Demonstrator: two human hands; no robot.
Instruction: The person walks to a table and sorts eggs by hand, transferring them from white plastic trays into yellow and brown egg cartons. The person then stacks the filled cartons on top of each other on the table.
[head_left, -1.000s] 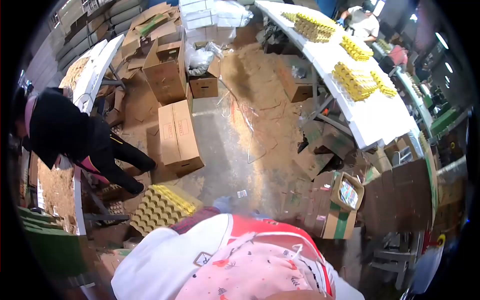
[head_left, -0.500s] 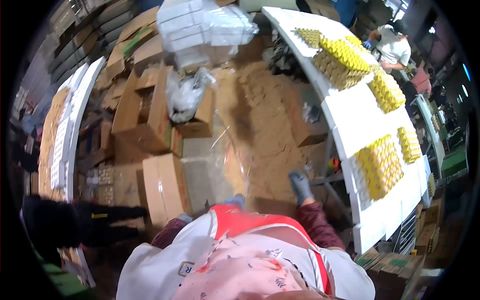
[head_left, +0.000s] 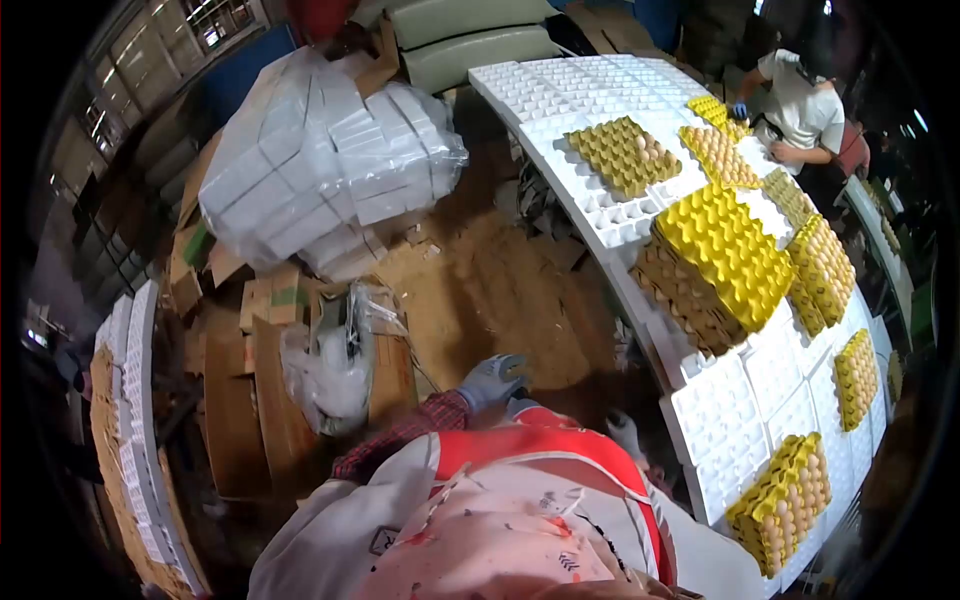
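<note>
My left hand (head_left: pixel 490 382), in a grey glove, is held in front of my red apron with its fingers apart and nothing in them. My right hand (head_left: pixel 624 434), gloved too, hangs low at my right side near the table edge, fingers stretched and holding nothing I can see. To the right stands a table covered in white foam sheets (head_left: pixel 715 425). On it rises a stack of yellow egg trays (head_left: pixel 725 255) above brown trays (head_left: pixel 690 290). A yellow tray stack filled with eggs (head_left: pixel 785 505) lies nearest me. Farther off is an olive egg tray (head_left: pixel 622 155) holding a few eggs.
White blocks wrapped in clear plastic (head_left: pixel 330 150) are piled ahead on the left. Cardboard boxes (head_left: pixel 235 430) and a clear plastic bag (head_left: pixel 335 370) stand left of the brown floor (head_left: pixel 490 290). A co-worker (head_left: pixel 800 105) is across the table.
I have moved forward, so the wrapped pile and tray stacks appear closer. My left hand has swung forward; my right hand has dropped back closer to my body.
</note>
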